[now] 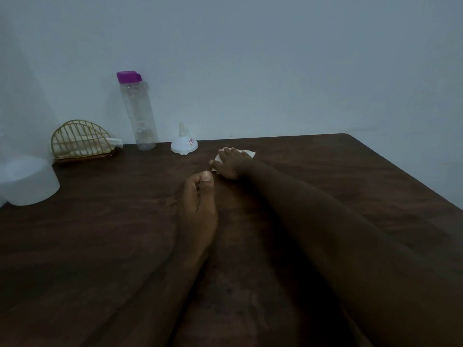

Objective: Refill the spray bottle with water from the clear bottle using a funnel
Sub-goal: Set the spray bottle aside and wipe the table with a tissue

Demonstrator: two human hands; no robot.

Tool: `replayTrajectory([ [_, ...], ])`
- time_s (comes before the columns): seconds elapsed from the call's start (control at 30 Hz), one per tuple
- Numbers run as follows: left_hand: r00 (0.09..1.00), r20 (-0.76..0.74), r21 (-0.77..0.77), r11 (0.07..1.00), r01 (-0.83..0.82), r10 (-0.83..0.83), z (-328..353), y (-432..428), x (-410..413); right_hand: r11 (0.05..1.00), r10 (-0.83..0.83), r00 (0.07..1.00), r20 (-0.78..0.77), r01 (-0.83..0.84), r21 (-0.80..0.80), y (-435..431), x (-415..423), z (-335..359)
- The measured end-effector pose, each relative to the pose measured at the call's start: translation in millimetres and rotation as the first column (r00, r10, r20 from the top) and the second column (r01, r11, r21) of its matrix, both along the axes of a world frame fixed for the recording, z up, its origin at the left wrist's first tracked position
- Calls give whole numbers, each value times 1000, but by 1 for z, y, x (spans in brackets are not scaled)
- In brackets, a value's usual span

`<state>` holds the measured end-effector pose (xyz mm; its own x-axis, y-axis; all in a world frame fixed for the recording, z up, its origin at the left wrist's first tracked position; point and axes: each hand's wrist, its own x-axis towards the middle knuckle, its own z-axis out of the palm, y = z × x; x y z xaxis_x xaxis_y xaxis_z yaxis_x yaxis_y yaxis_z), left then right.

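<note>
The clear bottle (137, 113) with a purple cap stands upright at the back of the dark wooden table (338, 171), against the wall. Just right of it a white funnel (184, 144) sits mouth-down with its spout pointing up. My right hand (229, 164) lies flat with spread fingers on a white tissue (250, 154), a little right of the funnel. My left hand (198, 196) rests on the table nearer to me, fingers curled in with the thumb on top, holding nothing. No spray bottle is in view.
A gold wire napkin holder (80, 140) with white napkins stands at the back left. A translucent white container (27, 181) sits at the left edge. The table's right edge runs diagonally at the far right.
</note>
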<state>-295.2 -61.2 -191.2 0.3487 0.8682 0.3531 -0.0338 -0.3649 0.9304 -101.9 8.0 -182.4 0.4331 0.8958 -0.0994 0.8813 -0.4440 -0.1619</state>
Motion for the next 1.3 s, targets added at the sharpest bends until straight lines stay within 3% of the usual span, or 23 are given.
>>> replayTrajectory([
  [0.23, 997, -47, -11, 999, 53, -54, -2, -1, 1, 944, -327, 943, 67, 329, -27, -92, 108, -9],
  [0.5, 997, -49, -2, 998, 60, -60, 1, -4, 5, 876, -476, 876, 74, 480, -48, -167, 72, -17],
  [0.6, 994, -92, 39, 997, 62, -58, 4, -7, 3, 927, -350, 931, 105, 360, -103, -161, 25, -20],
  [0.7, 992, -123, 123, 991, 44, -28, 6, -14, -2, 994, -75, 993, 96, 81, -67, -149, -49, -26],
  [0.8, 993, -119, 161, 986, 46, -27, 4, -22, -12, 984, 177, 979, 105, -176, -25, -152, -116, -23],
  [0.9, 992, -108, 186, 979, 85, -66, -1, -31, -22, 976, 219, 969, 114, -216, -35, -157, -119, -22],
  [1.0, 986, -149, 219, 970, 106, -74, 0, -39, -28, 994, 99, 993, 65, -96, -51, -169, -88, -12],
  [1.1, 972, -216, 229, 963, 145, -95, 2, -41, -30, 994, -53, 989, 138, 66, -92, -206, -31, -7],
  [1.23, 967, -205, 154, 970, 188, -155, 3, -38, -28, 898, -399, 907, 137, 416, -140, -282, 41, -13],
  [1.3, 971, -173, 103, 977, 184, -165, 3, -37, -26, 847, -503, 858, 103, 513, -140, -311, 45, -16],
])
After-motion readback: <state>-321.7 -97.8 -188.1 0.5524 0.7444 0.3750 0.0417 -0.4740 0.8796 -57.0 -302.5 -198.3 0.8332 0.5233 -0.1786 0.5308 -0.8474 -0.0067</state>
